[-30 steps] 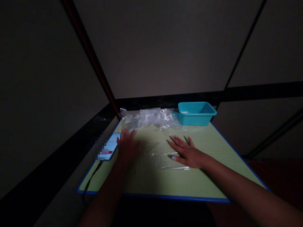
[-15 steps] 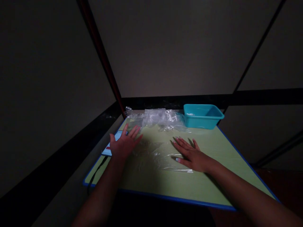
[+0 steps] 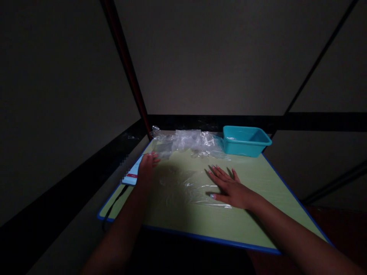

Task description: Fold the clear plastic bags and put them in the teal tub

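Note:
A clear plastic bag lies flat and wrinkled on the light green tabletop; its left part is in shadow and hard to make out. On its right end rests my right hand, palm down with the fingers spread. My left hand is at the table's left side, in front of a phone and covering part of it. Its fingers are loosely bent and a little apart, with nothing seen in them. Whether it touches the phone or the table I cannot tell.
More crumpled clear plastic bags lie along the back of the table. A turquoise plastic basin stands at the back right corner. A dark cord runs from the phone over the left edge. Walls border the back and left.
My left hand has moved slightly left and its spread fingers have bent inward. My right hand stays flat on the bag.

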The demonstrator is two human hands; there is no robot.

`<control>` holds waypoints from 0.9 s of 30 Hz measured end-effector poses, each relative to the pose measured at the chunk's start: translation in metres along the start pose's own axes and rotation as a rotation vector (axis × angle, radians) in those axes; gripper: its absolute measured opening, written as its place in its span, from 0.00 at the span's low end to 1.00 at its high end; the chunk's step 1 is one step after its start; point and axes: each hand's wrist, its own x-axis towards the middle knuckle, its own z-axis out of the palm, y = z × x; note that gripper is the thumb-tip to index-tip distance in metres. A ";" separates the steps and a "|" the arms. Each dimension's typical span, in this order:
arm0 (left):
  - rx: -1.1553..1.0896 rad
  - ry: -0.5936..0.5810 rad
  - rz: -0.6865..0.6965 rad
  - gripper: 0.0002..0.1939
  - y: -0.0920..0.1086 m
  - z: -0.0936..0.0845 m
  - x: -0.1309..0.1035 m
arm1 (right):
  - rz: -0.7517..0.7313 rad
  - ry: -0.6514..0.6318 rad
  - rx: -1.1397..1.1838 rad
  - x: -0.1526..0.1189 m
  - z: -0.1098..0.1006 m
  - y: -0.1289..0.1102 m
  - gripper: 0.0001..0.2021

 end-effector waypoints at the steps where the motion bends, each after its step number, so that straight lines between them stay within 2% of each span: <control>1: 0.140 0.022 0.055 0.26 -0.003 0.002 0.000 | 0.001 0.002 0.000 0.000 0.000 0.000 0.40; 4: 0.321 -0.027 0.145 0.14 -0.008 0.008 -0.002 | 0.001 -0.003 0.001 0.000 0.001 0.002 0.40; 7: 0.560 -0.108 0.239 0.12 -0.011 0.014 -0.006 | -0.010 0.006 0.000 0.000 0.001 0.002 0.40; 9: 0.688 -0.158 0.322 0.14 -0.012 0.018 -0.009 | -0.021 0.016 -0.009 0.000 0.000 0.000 0.40; 11: 0.712 -0.230 0.406 0.15 -0.012 0.021 -0.013 | -0.050 0.030 -0.030 0.000 -0.001 -0.004 0.40; 16: 0.738 -0.487 0.512 0.24 -0.003 0.029 -0.031 | -0.159 0.069 -0.127 -0.001 -0.001 -0.017 0.36; 20: 0.802 -0.679 0.586 0.32 0.006 0.038 -0.048 | -0.142 -0.016 -0.122 0.005 -0.003 -0.020 0.35; 23: 0.831 -0.729 0.616 0.36 0.007 0.045 -0.056 | -0.097 -0.084 -0.079 0.015 -0.005 -0.023 0.36; 27: 0.869 -0.715 0.656 0.35 0.004 0.050 -0.060 | -0.130 -0.082 -0.055 0.032 -0.003 -0.031 0.39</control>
